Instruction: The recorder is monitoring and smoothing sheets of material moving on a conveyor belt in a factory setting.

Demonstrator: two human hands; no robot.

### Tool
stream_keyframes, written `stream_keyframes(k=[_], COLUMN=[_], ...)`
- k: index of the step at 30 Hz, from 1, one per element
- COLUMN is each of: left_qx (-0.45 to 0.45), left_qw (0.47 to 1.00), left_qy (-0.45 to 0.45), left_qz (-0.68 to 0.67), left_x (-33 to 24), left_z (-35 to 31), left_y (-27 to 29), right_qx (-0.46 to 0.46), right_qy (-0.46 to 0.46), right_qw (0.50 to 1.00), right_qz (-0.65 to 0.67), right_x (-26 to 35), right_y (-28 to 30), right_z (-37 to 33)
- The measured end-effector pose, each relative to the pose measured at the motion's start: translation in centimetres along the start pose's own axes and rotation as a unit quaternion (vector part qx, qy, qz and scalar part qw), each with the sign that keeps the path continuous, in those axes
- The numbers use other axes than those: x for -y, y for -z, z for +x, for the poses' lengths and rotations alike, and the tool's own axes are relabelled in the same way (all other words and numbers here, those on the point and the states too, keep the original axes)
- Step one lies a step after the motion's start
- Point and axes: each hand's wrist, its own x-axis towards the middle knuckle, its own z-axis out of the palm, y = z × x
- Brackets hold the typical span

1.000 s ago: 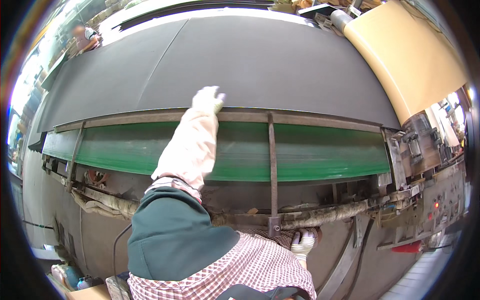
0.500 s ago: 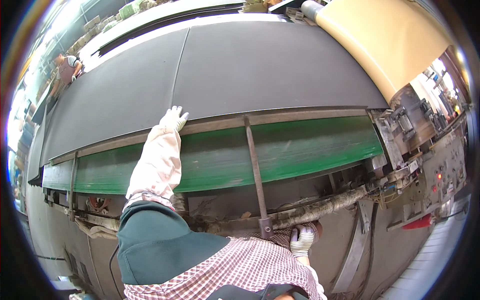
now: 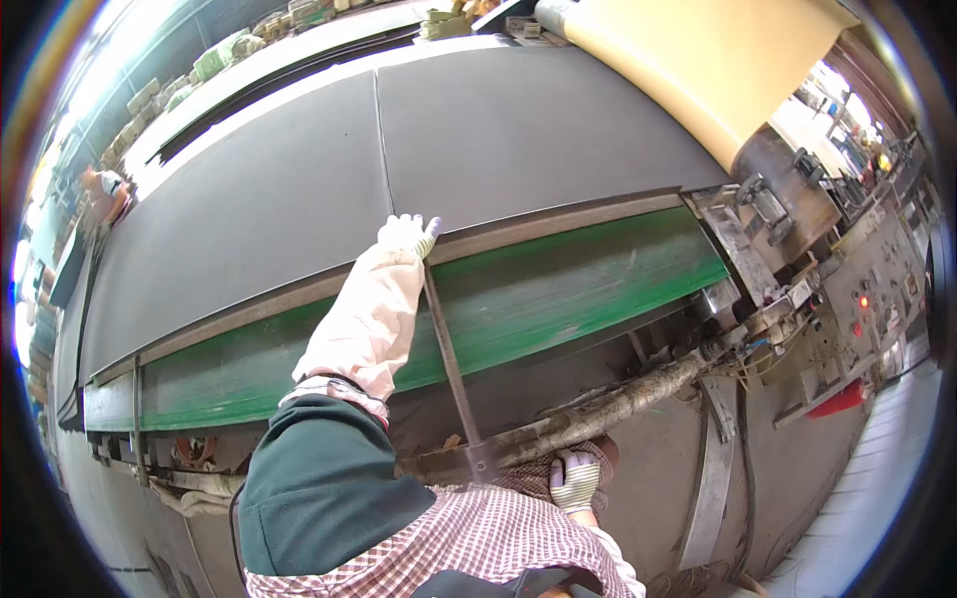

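Observation:
My left hand [image 3: 407, 235], in a pale striped work glove, lies on the near edge of a wide dark grey sheet [image 3: 518, 130]. Its fingers are stretched out, at the near end of a seam [image 3: 383, 140] that runs across the sheet's surface. Below that edge shows a green belt [image 3: 588, 269], with a thin metal post [image 3: 449, 369] standing in front. Low in the picture my right hand [image 3: 576, 482], gloved alike, rests on the checked cloth over my leg, its fingers laid over it and holding nothing.
A large tan sheet [image 3: 688, 70] curves over a roller at the far right. Beside it stands a control panel [image 3: 867, 309] with a red light. A wrapped pipe [image 3: 618, 404] runs along the machine's near side. At the far left a person [image 3: 105, 199] stands by the sheet.
The seam and the sheet have shifted right past the metal post. My left hand has travelled right with them. My right hand stays on my leg while the whole view has turned slightly.

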Motion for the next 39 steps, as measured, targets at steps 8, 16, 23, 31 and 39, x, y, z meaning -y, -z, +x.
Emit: stream_keyframes(k=[8, 16, 23, 31, 39], left_qx=[-0.011, -0.239, -0.053, -0.146, -0.149], left_qw=[0.998, 0.955, 0.951, 0.985, 0.988], left_qy=[-0.058, -0.125, 0.302, 0.088, 0.008], left_qz=[-0.008, -0.119, -0.023, 0.009, 0.033], left_x=[-11.4, 0.1, 26.2, 20.3, 7.5], left_z=[3.0, 4.5, -4.1, -3.9, -0.8], left_y=[1.1, -5.8, -4.6, -6.2, -4.2], right_qx=[0.008, 0.013, 0.017, 0.032, -0.003], right_qy=[0.007, -0.006, -0.012, -0.033, -0.014], right_qw=[1.000, 1.000, 0.999, 0.998, 1.000], right_qz=[-0.005, -0.017, -0.033, -0.037, -0.010], right_x=[-0.1, 0.2, 0.7, 0.8, 1.0], right_y=[0.3, 0.7, 0.7, 0.5, 1.0], right_z=[0.2, -0.1, 0.1, -0.1, 0.6])
